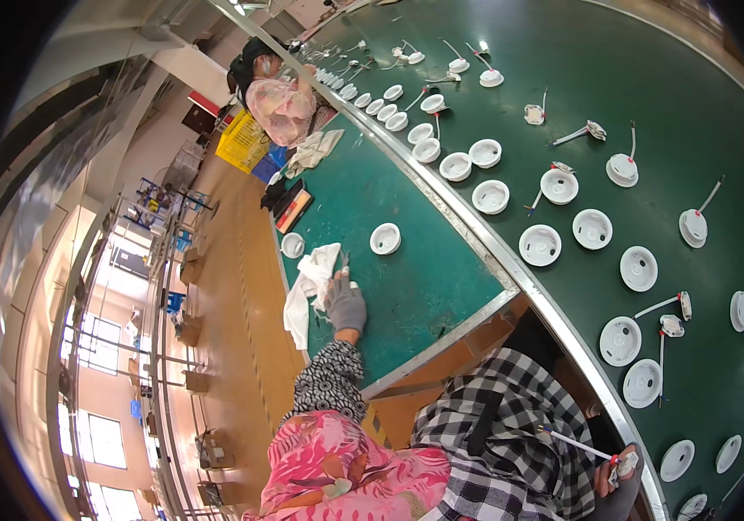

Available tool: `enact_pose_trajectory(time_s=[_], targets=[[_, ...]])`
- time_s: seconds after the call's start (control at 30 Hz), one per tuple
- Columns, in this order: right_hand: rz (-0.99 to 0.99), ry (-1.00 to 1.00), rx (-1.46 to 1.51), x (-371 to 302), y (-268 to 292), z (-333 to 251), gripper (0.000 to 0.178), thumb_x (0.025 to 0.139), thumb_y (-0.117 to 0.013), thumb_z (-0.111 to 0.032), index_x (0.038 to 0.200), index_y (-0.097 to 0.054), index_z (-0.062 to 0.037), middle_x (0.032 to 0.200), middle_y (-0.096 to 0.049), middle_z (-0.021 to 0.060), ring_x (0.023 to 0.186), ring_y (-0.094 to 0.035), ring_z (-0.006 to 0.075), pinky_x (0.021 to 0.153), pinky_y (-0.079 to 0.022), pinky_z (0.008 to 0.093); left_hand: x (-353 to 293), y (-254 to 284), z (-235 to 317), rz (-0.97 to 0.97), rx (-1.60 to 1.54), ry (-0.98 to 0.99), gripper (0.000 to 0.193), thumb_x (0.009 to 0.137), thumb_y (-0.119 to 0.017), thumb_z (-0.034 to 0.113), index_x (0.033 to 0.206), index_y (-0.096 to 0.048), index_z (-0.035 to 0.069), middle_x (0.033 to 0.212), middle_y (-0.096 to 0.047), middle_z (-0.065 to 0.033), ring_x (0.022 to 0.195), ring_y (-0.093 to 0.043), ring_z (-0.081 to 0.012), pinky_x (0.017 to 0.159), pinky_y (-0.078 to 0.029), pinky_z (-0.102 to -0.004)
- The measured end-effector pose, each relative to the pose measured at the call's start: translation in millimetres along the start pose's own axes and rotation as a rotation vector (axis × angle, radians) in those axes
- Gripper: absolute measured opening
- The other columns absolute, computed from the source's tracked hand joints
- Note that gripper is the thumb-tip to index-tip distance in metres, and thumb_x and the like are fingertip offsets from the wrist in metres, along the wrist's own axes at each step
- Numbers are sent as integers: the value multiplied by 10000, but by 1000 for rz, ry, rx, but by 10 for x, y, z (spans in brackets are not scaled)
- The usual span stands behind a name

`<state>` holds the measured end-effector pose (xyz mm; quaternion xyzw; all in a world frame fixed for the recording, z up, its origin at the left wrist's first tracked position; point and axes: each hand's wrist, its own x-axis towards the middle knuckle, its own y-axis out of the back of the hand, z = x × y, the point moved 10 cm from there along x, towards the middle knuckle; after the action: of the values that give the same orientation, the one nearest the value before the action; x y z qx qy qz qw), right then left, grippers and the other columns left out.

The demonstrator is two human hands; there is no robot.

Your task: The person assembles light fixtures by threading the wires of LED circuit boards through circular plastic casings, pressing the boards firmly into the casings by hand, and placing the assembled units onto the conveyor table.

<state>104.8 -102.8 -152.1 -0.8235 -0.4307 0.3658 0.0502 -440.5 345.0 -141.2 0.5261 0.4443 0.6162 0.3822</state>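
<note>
My left hand (346, 301), in a grey glove with bare fingertips, lies on the small green worktable (424, 291) with its fingers stretched forward. It touches the edge of a crumpled white cloth (313, 276), and a small metallic tool (345, 259) lies at its fingertips. Beyond the hand sits a round white housing (385, 239); another white housing (293, 245) stands by the table's left edge. Low on the right, my right hand (622, 486) is closed on a small white part with a cable (596, 448), above my checked clothing.
A metal rail (467, 217) divides the worktable from a wide green conveyor belt (693, 78), which carries many white housings and cabled parts. A black and orange box (294, 207) and a beige cloth (315, 149) lie at the table's left edge. Farther up, a co-worker (281, 108) sits near yellow crates (241, 143).
</note>
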Motion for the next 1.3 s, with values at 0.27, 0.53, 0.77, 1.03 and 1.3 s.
enact_pose_trajectory(time_s=[0.27,0.53,0.77,1.03,1.3], targets=[[-75,-1,245,127,-392,-129,313,762,-721,-248,814,-515,-19,524,-490,63,405,-471,136,400,-341,251,274,1222,1009,340,-236,-237,440,858,-587,144,1285,-526,57,1190,-556,-163,1148,-515,-362,1002,-397,-467],[-151,19,243,-7,-547,-131,253,771,-699,-212,789,-522,-32,519,-477,44,403,-477,131,419,-396,240,-687,1293,4133,-284,-502,-1104,730,771,-738,321,1391,-439,79,1304,-499,-177,1248,-461,-345,1056,-369,-446],[-28,167,283,-46,-411,-157,320,822,-675,-310,780,-459,-78,454,-356,-9,348,-378,111,395,-265,257,-705,971,4210,-370,-485,-1066,652,734,-762,296,1314,-521,121,1225,-536,-125,1140,-503,-335,987,-421,-436],[-42,53,233,184,-387,-195,262,864,-634,-246,777,-482,-51,481,-398,17,376,-417,128,427,-290,270,185,470,1908,-168,-171,-403,730,703,-792,419,1264,-516,42,1204,-533,-213,1137,-497,-393,996,-394,-469],[-220,91,255,162,-658,-357,279,858,-679,-248,846,-594,18,599,-554,58,450,-452,89,440,-303,221,-770,1517,4551,-239,-554,-1216,801,730,-770,386,1397,-418,118,1382,-426,-186,1302,-385,-405,1075,-331,-482]])
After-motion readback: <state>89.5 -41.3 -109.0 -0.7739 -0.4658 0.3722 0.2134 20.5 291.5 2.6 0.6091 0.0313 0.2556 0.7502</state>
